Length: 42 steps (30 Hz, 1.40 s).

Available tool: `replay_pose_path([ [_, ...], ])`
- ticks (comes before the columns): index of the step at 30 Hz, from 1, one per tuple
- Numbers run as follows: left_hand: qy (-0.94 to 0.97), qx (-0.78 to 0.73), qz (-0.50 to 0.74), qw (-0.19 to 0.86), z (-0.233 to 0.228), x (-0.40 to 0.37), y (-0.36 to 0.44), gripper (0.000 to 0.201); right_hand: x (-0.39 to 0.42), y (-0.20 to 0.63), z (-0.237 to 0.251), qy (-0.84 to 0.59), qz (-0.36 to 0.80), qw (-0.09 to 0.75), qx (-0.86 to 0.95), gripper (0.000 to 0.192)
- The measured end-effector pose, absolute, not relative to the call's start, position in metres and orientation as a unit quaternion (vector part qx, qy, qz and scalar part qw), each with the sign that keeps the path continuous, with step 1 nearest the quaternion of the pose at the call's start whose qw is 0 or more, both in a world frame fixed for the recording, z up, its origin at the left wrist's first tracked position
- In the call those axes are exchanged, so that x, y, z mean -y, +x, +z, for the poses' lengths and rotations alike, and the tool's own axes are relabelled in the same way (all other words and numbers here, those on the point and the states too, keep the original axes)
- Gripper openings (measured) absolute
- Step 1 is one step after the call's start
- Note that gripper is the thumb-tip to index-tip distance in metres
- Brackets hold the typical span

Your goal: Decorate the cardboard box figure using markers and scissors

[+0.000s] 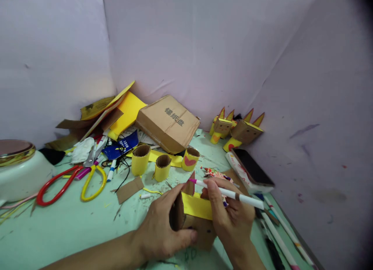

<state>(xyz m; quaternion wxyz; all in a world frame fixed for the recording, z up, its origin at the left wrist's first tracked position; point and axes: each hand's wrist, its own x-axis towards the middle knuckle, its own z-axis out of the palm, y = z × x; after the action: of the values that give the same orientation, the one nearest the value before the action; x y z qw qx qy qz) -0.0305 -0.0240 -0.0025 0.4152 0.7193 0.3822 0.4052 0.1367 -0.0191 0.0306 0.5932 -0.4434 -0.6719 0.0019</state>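
My left hand [167, 227] wraps round the left side of a small cardboard box [199, 225] with a yellow paper strip [196, 205] on its top and a dark dot on its front. From its top edge sticks up a pointed cardboard ear [190, 183]. Pinched in my right hand [231, 215] is a white marker [230, 194] with a pink tip, which is at the ear. Behind the box stand three short yellow-wrapped cardboard tubes [162, 168]; the right one bears a pink heart.
Scissors [94, 169] with red and yellow handles lie left, beside a white round container [21, 173]. A carton [167, 122] and yellow card [126, 112] lean at the back. Finished-looking cardboard animals [244, 131], a phone [253, 166] and several markers [279, 235] line the right.
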Motion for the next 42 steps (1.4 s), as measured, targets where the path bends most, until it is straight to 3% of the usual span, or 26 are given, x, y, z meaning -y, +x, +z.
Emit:
replay_pose_path([
  [19,0.719,-0.399,0.395,0.411,-0.01,0.023,-0.03,0.092,0.021,0.137,0.039,-0.419,0.041,0.538,0.73,0.014],
  [28,0.715,-0.394,0.402,0.414,-0.011,0.023,-0.031,0.086,0.019,0.14,0.032,-0.433,0.011,0.592,0.68,0.011],
  [35,0.715,-0.372,0.405,0.432,0.003,0.024,-0.03,0.082,0.017,0.141,0.028,-0.453,0.032,0.603,0.656,0.014],
  [42,0.713,-0.386,0.413,0.414,-0.011,0.024,-0.03,0.084,0.017,0.14,0.029,-0.44,0.014,0.591,0.676,0.011],
])
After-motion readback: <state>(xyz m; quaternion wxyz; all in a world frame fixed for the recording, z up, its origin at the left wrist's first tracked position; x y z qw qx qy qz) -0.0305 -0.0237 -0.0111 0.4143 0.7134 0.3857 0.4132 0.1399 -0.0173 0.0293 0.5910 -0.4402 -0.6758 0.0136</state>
